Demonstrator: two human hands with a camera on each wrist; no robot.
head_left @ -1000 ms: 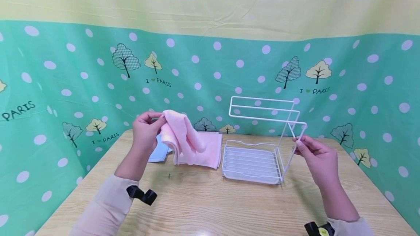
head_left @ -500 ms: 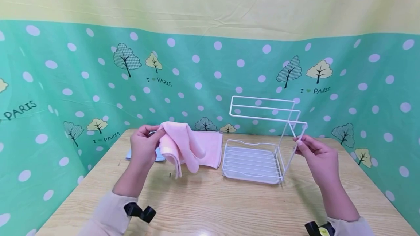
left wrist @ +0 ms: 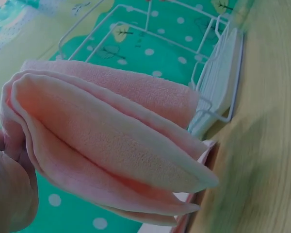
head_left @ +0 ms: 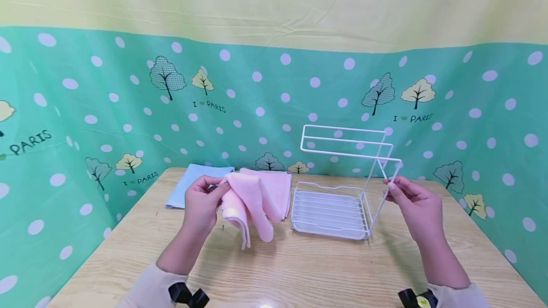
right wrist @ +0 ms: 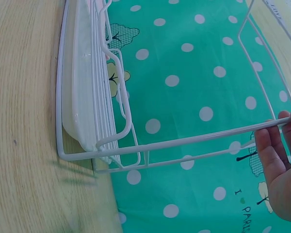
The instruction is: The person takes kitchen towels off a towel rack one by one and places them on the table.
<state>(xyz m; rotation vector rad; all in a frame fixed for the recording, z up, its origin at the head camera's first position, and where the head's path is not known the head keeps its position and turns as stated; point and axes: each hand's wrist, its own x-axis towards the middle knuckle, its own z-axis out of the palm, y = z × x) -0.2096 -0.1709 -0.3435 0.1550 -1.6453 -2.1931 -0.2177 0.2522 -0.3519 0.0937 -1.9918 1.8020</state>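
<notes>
My left hand (head_left: 201, 208) pinches a folded pink towel (head_left: 246, 198) by its top corner and holds it above the table; its loose layers hang down, and in the left wrist view the towel (left wrist: 106, 136) fans into several folds. My right hand (head_left: 417, 208) grips the slanted side wire of a white wire rack (head_left: 348, 141), with thumb and fingers round the wire in the right wrist view. The rack stands upright, its top bars reaching left over a slatted base with a white tray (head_left: 329, 229). Behind the held towel lies a second pink towel (head_left: 280, 194), partly hidden.
A folded blue towel (head_left: 188, 184) lies at the back left of the wooden table (head_left: 308, 274). A green dotted curtain (head_left: 282, 108) hangs close behind the table and along its sides.
My left hand has lowered the pink towel and brought it toward me and slightly right, uncovering more of the blue towel. My right hand keeps its grip on the rack.
</notes>
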